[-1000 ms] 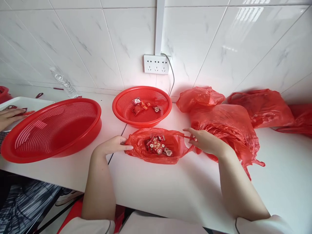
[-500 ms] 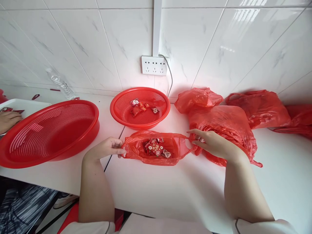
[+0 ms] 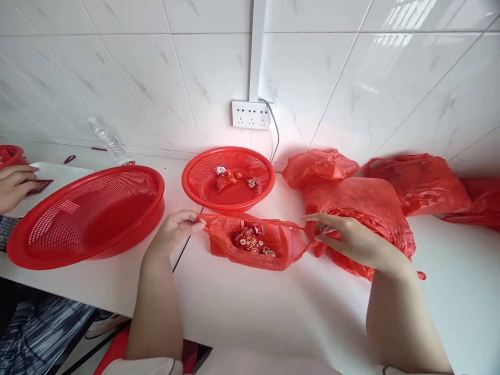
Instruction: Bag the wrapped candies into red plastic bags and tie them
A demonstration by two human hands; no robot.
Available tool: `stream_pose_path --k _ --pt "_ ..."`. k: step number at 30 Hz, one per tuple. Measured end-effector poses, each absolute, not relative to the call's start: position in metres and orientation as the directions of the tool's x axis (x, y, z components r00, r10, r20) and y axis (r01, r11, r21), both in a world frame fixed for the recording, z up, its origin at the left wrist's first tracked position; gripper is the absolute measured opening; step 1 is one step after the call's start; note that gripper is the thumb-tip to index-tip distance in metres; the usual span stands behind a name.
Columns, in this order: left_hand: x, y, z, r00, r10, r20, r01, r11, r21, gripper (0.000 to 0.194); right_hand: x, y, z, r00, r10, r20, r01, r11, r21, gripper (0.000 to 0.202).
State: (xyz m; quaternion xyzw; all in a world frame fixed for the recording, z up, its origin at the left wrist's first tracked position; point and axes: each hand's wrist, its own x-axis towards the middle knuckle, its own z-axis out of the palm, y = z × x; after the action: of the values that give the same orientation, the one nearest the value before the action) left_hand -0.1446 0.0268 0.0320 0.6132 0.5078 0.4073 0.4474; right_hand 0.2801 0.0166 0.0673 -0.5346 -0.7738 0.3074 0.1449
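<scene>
A red plastic bag stands on the white table in front of me, its mouth stretched wide between both hands. Several small red printed packets lie inside it. My left hand pinches the bag's left handle between thumb and fingers. At the other end, my right hand grips the right handle, with the index finger partly extended. Just behind the bag sits a round red basket holding several small wrapped packets.
A larger red basket stands at the left. Beyond it, another person's hand is over a white tray. A clear bottle lies near the wall. Full red bags and a bag stack are on the right.
My left hand has lifted slightly and pulled the left handle up and out from the bag's body. The view has tilted a little. The other person's hand at far left has shifted.
</scene>
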Motion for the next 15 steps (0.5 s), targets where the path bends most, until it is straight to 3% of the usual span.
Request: stream_pose_path --k 2,5,9,15 --pt "-0.132 0.027 0.043 -0.072 0.966 0.246 0.173 -0.231 0.957 0.008 0.282 0.016 0.071 -0.313 0.947 0.072 0.667 0.273 -0.693 0.035" --pt "-0.114 0.029 0.069 -0.163 0.889 0.429 0.054 -0.426 0.903 0.005 0.278 0.017 0.081 -0.138 0.932 0.337 0.498 0.359 -0.79 0.034" --pt "-0.091 0.031 0.106 -0.05 0.848 0.527 -0.102 -0.529 0.842 0.023 0.263 0.02 0.097 0.009 0.867 0.498 0.276 0.477 -0.834 0.033" --pt "-0.05 0.025 0.123 0.199 0.879 0.433 -0.191 -0.399 0.897 0.063 0.232 0.023 0.114 0.059 0.769 0.637 0.187 0.618 -0.763 0.025"
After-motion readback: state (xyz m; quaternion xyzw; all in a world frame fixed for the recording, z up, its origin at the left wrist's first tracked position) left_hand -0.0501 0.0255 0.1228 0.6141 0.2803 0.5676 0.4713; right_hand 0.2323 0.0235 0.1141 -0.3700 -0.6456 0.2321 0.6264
